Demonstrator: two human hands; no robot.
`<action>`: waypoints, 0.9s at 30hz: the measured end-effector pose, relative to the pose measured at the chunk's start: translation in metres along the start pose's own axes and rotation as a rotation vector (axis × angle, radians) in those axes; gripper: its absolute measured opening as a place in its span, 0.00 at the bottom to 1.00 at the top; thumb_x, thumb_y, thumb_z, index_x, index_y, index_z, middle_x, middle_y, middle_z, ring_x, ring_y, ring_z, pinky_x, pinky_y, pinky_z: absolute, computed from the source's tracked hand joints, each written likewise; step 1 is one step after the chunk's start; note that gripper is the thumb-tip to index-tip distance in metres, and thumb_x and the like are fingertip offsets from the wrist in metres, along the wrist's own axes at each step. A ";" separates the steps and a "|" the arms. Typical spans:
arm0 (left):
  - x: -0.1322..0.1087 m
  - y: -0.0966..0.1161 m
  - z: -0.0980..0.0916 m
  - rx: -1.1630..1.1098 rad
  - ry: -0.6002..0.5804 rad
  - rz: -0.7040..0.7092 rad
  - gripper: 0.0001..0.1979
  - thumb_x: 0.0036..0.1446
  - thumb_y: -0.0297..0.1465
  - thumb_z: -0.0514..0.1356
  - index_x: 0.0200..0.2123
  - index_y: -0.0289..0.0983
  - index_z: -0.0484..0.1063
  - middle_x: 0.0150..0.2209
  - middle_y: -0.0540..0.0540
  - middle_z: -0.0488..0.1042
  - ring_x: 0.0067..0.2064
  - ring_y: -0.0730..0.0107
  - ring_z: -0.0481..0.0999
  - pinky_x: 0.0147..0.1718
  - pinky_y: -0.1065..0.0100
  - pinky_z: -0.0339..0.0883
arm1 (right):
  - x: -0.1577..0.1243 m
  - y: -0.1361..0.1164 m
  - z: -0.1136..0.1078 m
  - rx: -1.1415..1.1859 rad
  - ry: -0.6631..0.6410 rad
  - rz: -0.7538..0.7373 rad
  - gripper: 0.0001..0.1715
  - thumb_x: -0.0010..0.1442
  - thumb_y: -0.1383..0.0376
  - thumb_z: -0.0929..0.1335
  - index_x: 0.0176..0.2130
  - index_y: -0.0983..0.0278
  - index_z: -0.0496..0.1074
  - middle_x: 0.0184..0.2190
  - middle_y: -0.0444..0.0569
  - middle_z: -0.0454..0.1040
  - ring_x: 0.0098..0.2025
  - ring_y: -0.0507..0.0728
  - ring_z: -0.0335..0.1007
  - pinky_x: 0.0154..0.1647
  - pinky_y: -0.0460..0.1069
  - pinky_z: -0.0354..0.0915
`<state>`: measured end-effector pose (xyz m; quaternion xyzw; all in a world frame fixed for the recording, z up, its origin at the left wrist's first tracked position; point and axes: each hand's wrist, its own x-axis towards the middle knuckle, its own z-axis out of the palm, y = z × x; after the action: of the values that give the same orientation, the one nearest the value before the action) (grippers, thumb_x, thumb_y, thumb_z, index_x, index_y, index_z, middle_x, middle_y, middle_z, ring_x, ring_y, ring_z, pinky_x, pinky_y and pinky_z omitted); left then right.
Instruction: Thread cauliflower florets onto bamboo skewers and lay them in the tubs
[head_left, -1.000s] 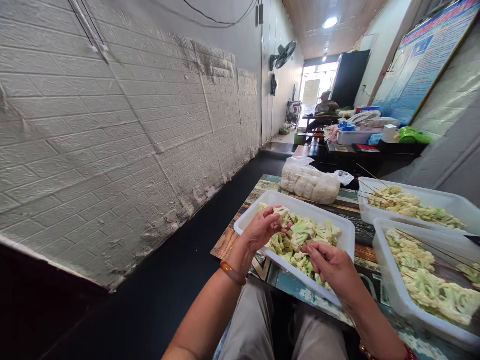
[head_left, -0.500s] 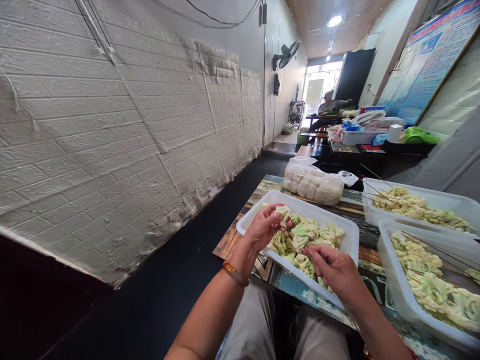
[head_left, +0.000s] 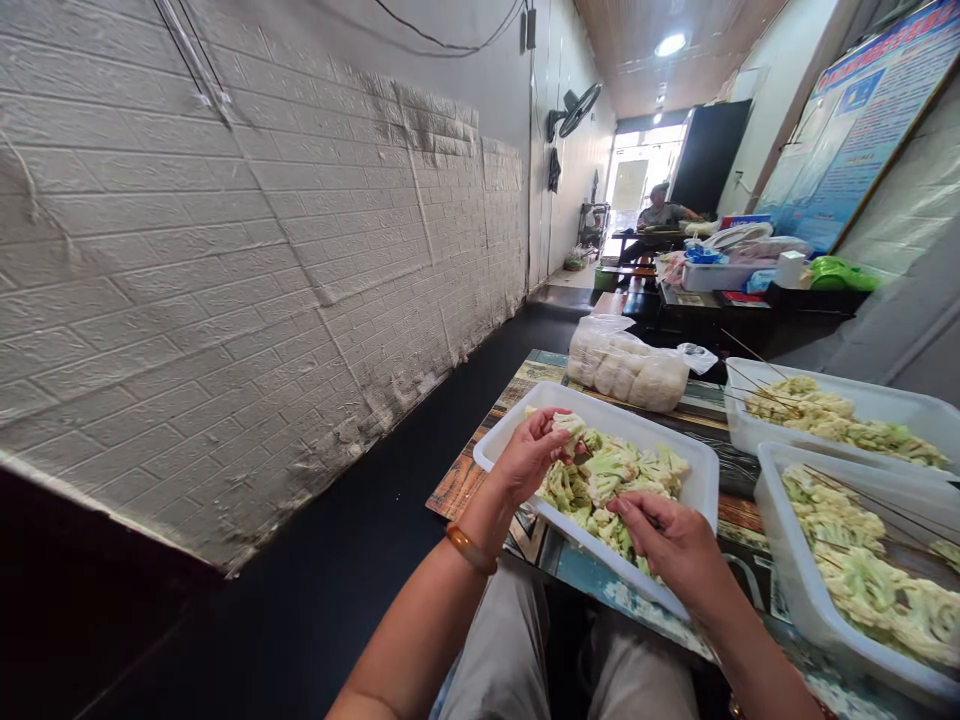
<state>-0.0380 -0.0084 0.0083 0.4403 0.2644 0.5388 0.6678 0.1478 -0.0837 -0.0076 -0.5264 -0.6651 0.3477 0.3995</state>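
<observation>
A white plastic tray (head_left: 694, 485) full of pale green cauliflower florets (head_left: 615, 480) sits on the table in front of me. My left hand (head_left: 529, 455) is pinched on one cauliflower floret (head_left: 568, 425) above the tray's near left corner. My right hand (head_left: 671, 540) is curled over the florets at the tray's near edge, fingers closed; what it grips is too thin to make out. An orange bangle (head_left: 469, 548) circles my left wrist.
Two more white tubs (head_left: 780, 560) of cauliflower threaded on thin skewers stand at right. A plastic bag of white rolls (head_left: 626, 365) lies behind the tray. A brick-pattern wall (head_left: 262, 270) runs along the left. A seated person (head_left: 656, 215) works at a far table.
Both hands stay over the tray; the left hand has shifted the floret slightly, and the view has drifted a little.
</observation>
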 end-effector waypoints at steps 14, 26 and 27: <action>-0.002 -0.001 0.001 -0.066 -0.059 -0.050 0.18 0.50 0.37 0.65 0.43 0.36 0.68 0.35 0.46 0.73 0.36 0.67 0.76 0.32 0.67 0.71 | 0.002 0.005 0.000 -0.122 0.052 -0.102 0.22 0.62 0.51 0.60 0.31 0.63 0.74 0.18 0.43 0.68 0.19 0.52 0.62 0.20 0.45 0.56; -0.002 -0.003 0.001 -0.038 -0.054 -0.059 0.19 0.46 0.39 0.68 0.36 0.35 0.66 0.32 0.48 0.70 0.36 0.66 0.76 0.29 0.69 0.70 | 0.001 0.002 0.002 -0.166 0.072 -0.094 0.22 0.62 0.50 0.61 0.31 0.62 0.73 0.17 0.42 0.65 0.21 0.53 0.62 0.22 0.45 0.56; -0.002 -0.003 0.000 -0.033 -0.057 -0.057 0.19 0.46 0.39 0.68 0.36 0.35 0.67 0.32 0.49 0.70 0.36 0.66 0.76 0.29 0.69 0.70 | 0.001 0.002 0.002 -0.173 0.059 -0.100 0.22 0.62 0.50 0.61 0.31 0.63 0.73 0.17 0.42 0.65 0.22 0.53 0.63 0.23 0.45 0.57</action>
<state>-0.0368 -0.0107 0.0058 0.4366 0.2486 0.5108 0.6976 0.1468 -0.0822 -0.0098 -0.5351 -0.7060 0.2532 0.3888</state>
